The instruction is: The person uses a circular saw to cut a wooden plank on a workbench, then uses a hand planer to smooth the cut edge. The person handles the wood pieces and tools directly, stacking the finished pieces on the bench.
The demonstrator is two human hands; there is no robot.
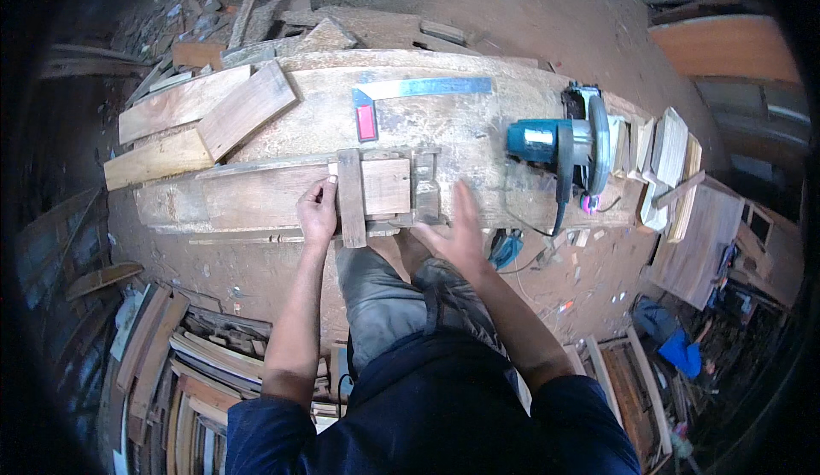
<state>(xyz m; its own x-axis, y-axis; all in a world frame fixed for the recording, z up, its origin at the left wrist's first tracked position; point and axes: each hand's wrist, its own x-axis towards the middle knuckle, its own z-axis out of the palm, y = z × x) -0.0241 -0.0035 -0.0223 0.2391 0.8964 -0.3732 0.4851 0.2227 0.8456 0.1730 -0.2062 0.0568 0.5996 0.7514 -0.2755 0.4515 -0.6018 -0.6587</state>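
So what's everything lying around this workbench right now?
Worn wooden workbench: one, pale brown, centre.
Teal circular saw: one, bench right.
Steel carpenter's square with red handle: one, silver, bench top.
Upright wooden strip: one, brown, crossing a flat board.
Loose planks: several, brown, bench left.
Cut wood blocks: a stack, pale, bench right end.
Scrap boards: many, floor lower left.
Blue cloth: one, floor right.
Left hand: pinching a small pale piece beside the strip.
Right hand: open, fingers spread over the bench edge.

A woodworking shop is shown: a sawdust-coated workbench (478, 125), a teal circular saw (564, 146), a steel square (423, 89) and stacked offcut boards (196, 116).
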